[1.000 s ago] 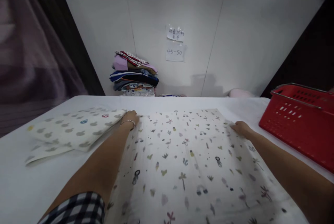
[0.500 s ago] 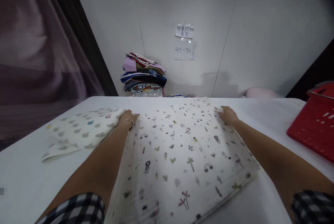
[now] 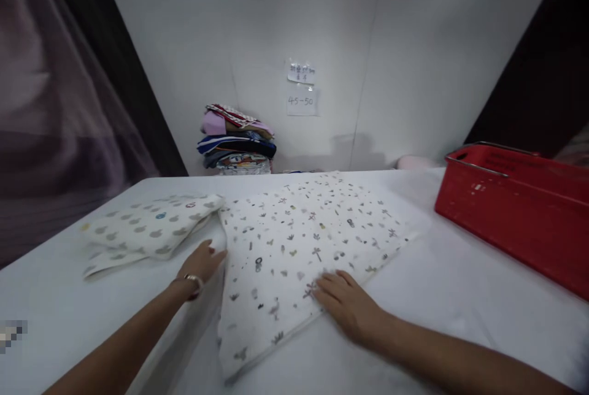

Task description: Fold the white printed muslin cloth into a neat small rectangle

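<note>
A white cloth with small printed figures [image 3: 304, 241] lies spread on the white table [image 3: 460, 297], turned at an angle. My left hand [image 3: 202, 263], with a bracelet on the wrist, rests at the cloth's left edge, fingers stretched out. My right hand [image 3: 350, 300] lies flat on the cloth's near edge, fingers apart. Neither hand grips anything. A folded white cloth with grey spots [image 3: 147, 229] lies just left of the spread cloth.
A red plastic basket [image 3: 515, 211] stands on the table at the right. A stack of folded clothes [image 3: 237, 140] sits against the back wall under two paper notes [image 3: 301, 88]. A dark curtain [image 3: 55, 113] hangs at the left.
Both hands have drawn back from the cloth's far corners to its near edges. The cloth has turned and now lies at an angle. The view has shifted, showing more of the basket.
</note>
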`<action>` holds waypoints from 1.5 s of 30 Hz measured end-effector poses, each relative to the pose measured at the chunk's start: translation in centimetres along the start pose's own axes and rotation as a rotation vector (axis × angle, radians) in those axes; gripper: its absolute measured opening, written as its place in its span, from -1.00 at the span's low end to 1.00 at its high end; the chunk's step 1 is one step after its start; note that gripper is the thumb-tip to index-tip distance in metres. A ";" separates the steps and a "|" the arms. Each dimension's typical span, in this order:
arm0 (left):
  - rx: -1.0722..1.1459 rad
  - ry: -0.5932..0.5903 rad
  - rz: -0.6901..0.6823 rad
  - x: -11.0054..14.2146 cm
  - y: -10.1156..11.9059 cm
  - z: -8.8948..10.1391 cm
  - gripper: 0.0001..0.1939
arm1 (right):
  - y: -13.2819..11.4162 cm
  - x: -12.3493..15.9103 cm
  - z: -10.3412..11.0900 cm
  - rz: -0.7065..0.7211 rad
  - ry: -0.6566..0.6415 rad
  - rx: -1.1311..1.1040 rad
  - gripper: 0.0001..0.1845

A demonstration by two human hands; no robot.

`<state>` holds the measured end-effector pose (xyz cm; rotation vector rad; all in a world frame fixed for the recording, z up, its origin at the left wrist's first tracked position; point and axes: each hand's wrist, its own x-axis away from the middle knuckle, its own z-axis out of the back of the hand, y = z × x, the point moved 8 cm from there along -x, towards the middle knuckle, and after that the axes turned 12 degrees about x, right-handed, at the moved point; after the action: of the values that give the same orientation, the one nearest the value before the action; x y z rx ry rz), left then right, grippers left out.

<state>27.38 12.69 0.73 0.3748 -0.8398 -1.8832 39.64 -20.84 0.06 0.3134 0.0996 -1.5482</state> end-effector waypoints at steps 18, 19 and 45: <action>-0.134 -0.192 -0.086 12.1 -0.2 -2.7 -0.23 | 2.8 2.1 1.0 -0.186 -0.039 -0.014 -0.56; -0.162 -0.175 -0.095 12.4 -0.1 -2.7 -0.24 | 4.0 3.3 1.3 -0.221 -0.036 -0.044 -0.54; 0.618 -0.042 0.140 14.5 -3.2 -3.2 -0.27 | 15.2 12.4 -1.7 -1.212 0.235 -0.838 -0.49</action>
<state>20.53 -0.52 -2.24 0.6335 -1.4369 -1.4745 55.29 -32.50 -2.73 -0.3247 1.2730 -2.4457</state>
